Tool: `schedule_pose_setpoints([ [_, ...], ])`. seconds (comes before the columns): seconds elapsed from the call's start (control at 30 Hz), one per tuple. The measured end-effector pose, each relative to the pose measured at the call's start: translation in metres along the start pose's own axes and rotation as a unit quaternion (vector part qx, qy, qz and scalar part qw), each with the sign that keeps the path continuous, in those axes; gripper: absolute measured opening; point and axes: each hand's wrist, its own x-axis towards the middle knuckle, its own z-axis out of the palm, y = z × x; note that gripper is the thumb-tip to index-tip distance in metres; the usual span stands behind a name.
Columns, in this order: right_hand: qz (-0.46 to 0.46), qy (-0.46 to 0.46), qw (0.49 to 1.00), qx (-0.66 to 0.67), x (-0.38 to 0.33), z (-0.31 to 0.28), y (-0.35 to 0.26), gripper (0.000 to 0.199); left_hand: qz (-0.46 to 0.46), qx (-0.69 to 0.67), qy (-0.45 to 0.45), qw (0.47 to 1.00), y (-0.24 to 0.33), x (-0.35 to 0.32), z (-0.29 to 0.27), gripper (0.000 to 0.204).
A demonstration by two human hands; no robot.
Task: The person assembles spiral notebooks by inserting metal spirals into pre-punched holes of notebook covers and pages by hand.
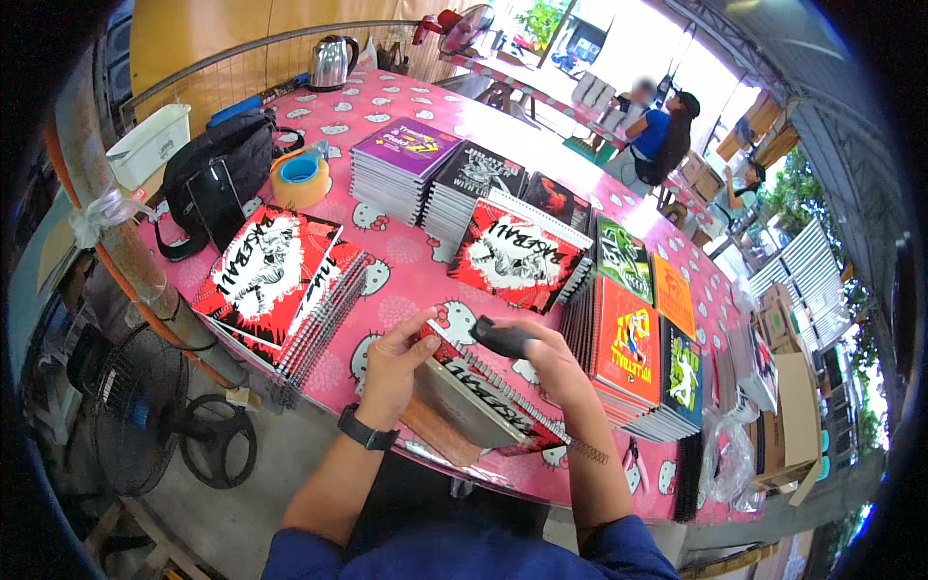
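Note:
At the table's front edge I have a spiral notebook (483, 398) with a red, black and white cover, tilted on its edge. My left hand (394, 362) is closed on its upper left corner, thumb against the cover. A black handheld tool (503, 338) is gripped in my right hand (556, 365), just above the notebook's coil binding; its exact kind is not clear. A loose end of the coil (587, 450) sticks out past the notebook's right end, by my right forearm. Beneath the notebook lies a brown wooden board (440, 432).
Stacked notebooks (280, 280) stand left; more stacks (522, 251) fill the middle and right (628, 338). A tape roll (300, 179), black bag (217, 159) and kettle (332, 64) sit farther back. Pliers (635, 466) and plastic wrap (730, 454) lie at right. People sit beyond.

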Motion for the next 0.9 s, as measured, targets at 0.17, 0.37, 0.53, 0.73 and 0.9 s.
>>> schedule_pose_setpoints([
  [0.17, 0.061, 0.007, 0.990, -0.128, 0.012, -0.002, 0.016, 0.048, -0.030, -0.030, 0.014, 0.999, -0.003, -0.001, -0.002, 0.035],
  [0.37, 0.055, -0.009, 0.995, -0.079, 0.018, 0.005, 0.017, 0.041, -0.018, -0.035, -0.002, 0.999, -0.007, -0.001, -0.002, 0.032],
  [0.53, 0.008, 0.012, 0.994, 0.108, 0.016, 0.014, 0.007, 0.040, -0.001, -0.005, 0.014, 1.000, -0.002, -0.001, -0.006, 0.029],
  [0.73, 0.017, 0.177, 0.883, -0.434, -0.016, -0.009, 0.066, 0.042, -0.029, 0.034, -0.036, 0.998, 0.011, 0.009, 0.004, 0.025],
  [0.9, -0.040, 0.144, 0.977, -0.149, -0.037, 0.007, -0.057, 0.032, 0.178, 0.312, -0.143, 0.922, 0.054, 0.002, 0.053, 0.019],
])
